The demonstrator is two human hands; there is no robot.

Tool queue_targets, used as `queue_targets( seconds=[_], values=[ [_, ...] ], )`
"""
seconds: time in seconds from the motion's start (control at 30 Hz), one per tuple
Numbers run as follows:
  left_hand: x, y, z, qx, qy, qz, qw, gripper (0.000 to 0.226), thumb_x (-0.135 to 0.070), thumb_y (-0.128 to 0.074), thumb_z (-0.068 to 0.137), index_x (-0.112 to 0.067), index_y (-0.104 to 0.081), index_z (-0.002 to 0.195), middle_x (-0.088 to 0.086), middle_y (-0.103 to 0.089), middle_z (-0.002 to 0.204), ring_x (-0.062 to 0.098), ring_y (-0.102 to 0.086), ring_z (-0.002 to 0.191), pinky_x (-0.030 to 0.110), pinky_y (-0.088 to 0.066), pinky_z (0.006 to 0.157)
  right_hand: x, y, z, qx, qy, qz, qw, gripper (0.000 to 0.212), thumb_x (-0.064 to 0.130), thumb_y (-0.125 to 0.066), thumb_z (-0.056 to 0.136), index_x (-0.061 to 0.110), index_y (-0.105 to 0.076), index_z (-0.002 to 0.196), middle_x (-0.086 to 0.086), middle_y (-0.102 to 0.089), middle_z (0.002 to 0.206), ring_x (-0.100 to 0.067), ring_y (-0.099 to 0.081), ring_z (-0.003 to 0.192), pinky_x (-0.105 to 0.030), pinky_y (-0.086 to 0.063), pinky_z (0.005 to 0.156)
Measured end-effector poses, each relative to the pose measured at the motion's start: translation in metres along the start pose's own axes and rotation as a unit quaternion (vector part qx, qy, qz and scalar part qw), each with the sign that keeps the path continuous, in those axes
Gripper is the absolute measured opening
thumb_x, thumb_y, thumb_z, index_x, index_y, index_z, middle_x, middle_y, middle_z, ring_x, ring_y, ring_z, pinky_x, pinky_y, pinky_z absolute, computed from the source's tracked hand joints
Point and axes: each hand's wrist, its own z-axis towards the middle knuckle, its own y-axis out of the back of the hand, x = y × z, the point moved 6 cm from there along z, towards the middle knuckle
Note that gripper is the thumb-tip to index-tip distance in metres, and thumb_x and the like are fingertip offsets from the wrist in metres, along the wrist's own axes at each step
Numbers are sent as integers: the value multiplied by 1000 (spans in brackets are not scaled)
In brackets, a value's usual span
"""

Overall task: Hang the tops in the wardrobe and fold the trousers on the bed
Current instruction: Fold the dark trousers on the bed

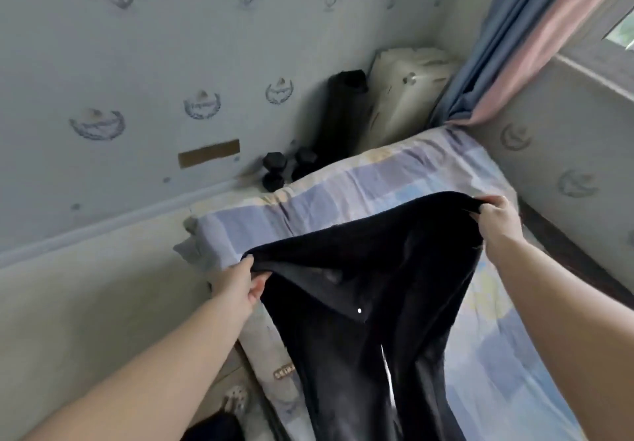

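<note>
A pair of black trousers (363,289) hangs spread out above the bed (377,179), waistband up, legs trailing down toward me. My left hand (240,282) grips the left end of the waistband. My right hand (494,217) grips the right end, so the waistband is stretched between them. The bed has a pale checked sheet in blue, lilac and cream. No wardrobe or tops are in view.
Black dumbbells (284,169) lie on the floor by the bed's far left corner. A black roll (339,111) and a cream padded bundle (401,94) stand against the wall. A blue and pink curtain (521,42) hangs at the right. A pale shoe (235,403) sits on the floor.
</note>
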Motion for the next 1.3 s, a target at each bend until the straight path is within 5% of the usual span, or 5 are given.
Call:
queue_targets(
  seconds=[0.2,0.63,0.8,1.1,1.3],
  values=[
    [-35,20,140,-82,35,11,996,22,-18,-54,97,-5,-52,114,13,-63,89,18,-64,71,19,-50,40,-28,-180,53,70,-47,-44,995,39,9,-30,78,30,-60,89,-5,-63,90,-21,-60,75,-23,-45,52],
    [-39,5,309,-159,-32,197,967,48,-9,-48,90,-17,-39,137,2,-60,116,19,-64,100,34,-53,82,-113,-400,103,174,-82,-75,979,57,15,-45,92,26,-31,146,-3,-46,142,-12,-59,97,-27,-44,81],
    [-40,-38,302,-60,-362,515,775,40,-8,-65,82,-15,-56,120,-6,-50,97,16,-54,86,38,-46,87,-162,-434,58,235,-6,-213,948,52,17,-56,91,16,-42,141,-6,-47,140,-21,-55,113,-21,-38,85],
    [69,-89,313,382,-483,786,51,17,-19,-58,85,-27,-72,82,10,-39,149,33,-25,142,50,-16,116,-221,-477,5,395,167,-459,778,48,14,-42,94,27,-44,140,-7,5,160,-22,4,147,-41,-18,117],
    [73,-102,343,356,-463,808,78,27,-10,-59,83,-20,-63,108,9,-41,148,27,-57,114,33,-47,82,-231,-464,11,271,135,-329,894,60,13,-41,96,14,-16,151,2,-4,160,-16,-17,144,-27,-29,108]
  ],
)
